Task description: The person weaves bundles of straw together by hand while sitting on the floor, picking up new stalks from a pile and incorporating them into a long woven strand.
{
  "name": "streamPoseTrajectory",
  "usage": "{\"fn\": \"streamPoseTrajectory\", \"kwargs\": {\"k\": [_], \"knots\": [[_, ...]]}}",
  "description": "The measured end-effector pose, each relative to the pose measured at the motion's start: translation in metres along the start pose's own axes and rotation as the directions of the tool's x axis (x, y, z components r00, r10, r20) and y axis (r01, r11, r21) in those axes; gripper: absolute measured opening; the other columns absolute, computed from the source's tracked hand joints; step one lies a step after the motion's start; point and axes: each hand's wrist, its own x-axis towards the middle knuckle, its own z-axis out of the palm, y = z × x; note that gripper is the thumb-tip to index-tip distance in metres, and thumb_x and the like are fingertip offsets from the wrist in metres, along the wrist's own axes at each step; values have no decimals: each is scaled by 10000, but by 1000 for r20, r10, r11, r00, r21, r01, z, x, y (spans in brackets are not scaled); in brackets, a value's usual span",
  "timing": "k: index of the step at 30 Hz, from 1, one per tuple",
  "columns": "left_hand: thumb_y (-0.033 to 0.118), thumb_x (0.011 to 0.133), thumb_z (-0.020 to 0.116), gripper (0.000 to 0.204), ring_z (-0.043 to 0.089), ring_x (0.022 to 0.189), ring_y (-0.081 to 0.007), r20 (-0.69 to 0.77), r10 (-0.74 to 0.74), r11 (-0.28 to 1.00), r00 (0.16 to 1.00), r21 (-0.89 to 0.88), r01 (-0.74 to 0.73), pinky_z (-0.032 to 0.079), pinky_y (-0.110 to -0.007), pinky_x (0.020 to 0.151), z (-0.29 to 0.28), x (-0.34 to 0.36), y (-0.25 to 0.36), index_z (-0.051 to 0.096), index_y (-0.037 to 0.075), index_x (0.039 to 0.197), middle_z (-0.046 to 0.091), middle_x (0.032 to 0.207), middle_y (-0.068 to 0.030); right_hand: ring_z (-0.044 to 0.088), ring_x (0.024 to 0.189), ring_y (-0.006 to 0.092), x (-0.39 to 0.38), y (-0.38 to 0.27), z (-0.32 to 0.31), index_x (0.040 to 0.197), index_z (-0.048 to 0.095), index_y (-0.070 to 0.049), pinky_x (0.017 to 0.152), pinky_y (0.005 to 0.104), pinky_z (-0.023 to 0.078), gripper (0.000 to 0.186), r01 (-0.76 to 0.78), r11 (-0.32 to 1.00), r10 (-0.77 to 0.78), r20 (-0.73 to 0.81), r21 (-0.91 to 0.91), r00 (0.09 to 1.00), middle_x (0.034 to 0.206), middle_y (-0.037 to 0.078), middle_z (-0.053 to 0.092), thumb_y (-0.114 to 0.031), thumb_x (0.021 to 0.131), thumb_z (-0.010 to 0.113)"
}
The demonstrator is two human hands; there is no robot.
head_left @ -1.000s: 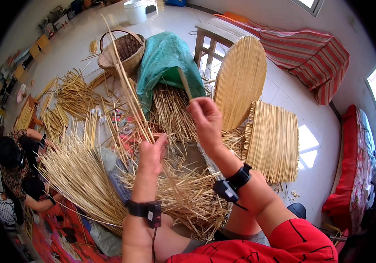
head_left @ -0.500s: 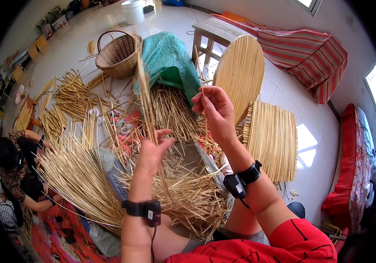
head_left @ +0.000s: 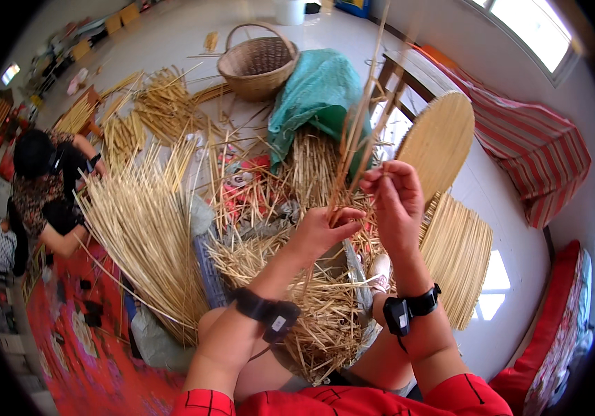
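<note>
Long, thin pale stalks point(head_left: 352, 121) rise upright from my left hand point(head_left: 328, 229), whose fingers curl loosely round them. Just right of it, my right hand point(head_left: 398, 197) pinches a stalk, thumb against fingers, near the upper part of the held stalks. Beneath both hands lies a heap of short cut stalks point(head_left: 297, 326). A fan of long stalks point(head_left: 141, 229) lies left of my left arm. Behind my hands, more stalks show under a green woven sack point(head_left: 308, 90). An oval slatted mat point(head_left: 436, 135) and a squarer one point(head_left: 457, 263) stand to the right.
A wicker basket point(head_left: 256, 69), white bucket point(head_left: 290, 10) and wooden bench point(head_left: 418, 73) are at the back. A co-worker point(head_left: 44, 187) bends over at the left on a red mat point(head_left: 75, 333). Striped cloth point(head_left: 540, 166) and red bedding point(head_left: 533, 326) line the right wall.
My view has turned, shifting the room within the picture. My left hand has moved toward my right hand, and the stalks it holds now lean rightward, beside the pinching fingers.
</note>
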Motion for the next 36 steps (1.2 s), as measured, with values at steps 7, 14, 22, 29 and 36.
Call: {"fn": "streamPoseTrajectory", "kwargs": {"k": [7,14,22,29,36], "knots": [[267,959,472,295,344,452,-34,-508,-104,923,855,-370,-108,264,-188,404,-42,1,-8,612,10,995,523,658,13,596,963,177,0,-41,-17,1079,535,-9,808,278,459,161,375,607,-563,-46,-700,825,1014,116,633,-17,935,463],[204,951,437,224,367,461,-51,-633,-300,745,713,-622,-239,281,-198,379,-69,4,-23,552,18,996,509,721,-25,590,1057,286,-4,-142,20,1049,551,32,836,306,514,224,686,456,-879,-169,-567,445,1122,220,604,-112,973,397],[208,934,490,192,483,531,-100,-545,-434,801,718,-598,31,396,-255,444,-35,21,-85,534,21,944,548,692,-35,656,908,280,-23,-90,138,1132,494,-2,746,308,555,249,265,959,-245,186,-97,952,1041,211,625,-184,982,415],[303,920,480,329,626,682,-261,-699,12,997,715,63,44,474,-390,652,-8,12,-133,578,-5,982,651,727,-119,669,842,242,-44,10,238,1052,383,-27,685,294,568,87,-255,922,370,479,-290,796,962,193,642,-52,970,398],[330,873,493,352,642,647,-269,-718,-236,959,655,-63,276,477,-394,619,-13,25,-133,574,-5,945,654,673,-114,660,826,201,-58,86,282,992,394,8,693,283,562,71,-321,850,515,533,-418,671,895,154,635,-49,958,421]]}}
